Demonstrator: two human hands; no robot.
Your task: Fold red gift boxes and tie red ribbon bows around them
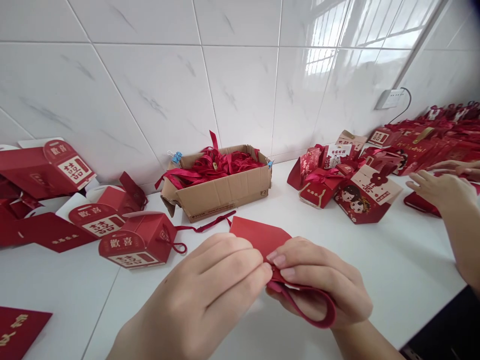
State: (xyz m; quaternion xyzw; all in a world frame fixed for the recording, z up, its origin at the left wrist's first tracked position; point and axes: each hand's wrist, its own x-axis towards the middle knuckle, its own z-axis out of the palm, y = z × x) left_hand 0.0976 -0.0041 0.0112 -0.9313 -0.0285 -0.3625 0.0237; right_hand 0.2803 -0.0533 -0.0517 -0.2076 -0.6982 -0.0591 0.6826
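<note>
Over the front middle of the white table, my left hand (213, 285) is closed, its fingertips pinching the lower edge of a folded red card (258, 235). My right hand (318, 280) grips the same card from the other side, thumb and fingers meeting close to my left fingertips. From between the hands a dark red ribbon (330, 312) hangs in a loop under my right fingers. My fingers hide where ribbon and card meet. Just beyond stands a cardboard box (228, 192) heaped with red ribbons (221, 167).
Red gift boxes (138, 240) are piled at the left, and a red card with gold lettering (22, 330) lies front left. More decorated boxes (369, 195) stand at the right. Another person's hand (442, 190) rests over a red item at far right. A tiled wall (150, 75) closes the back.
</note>
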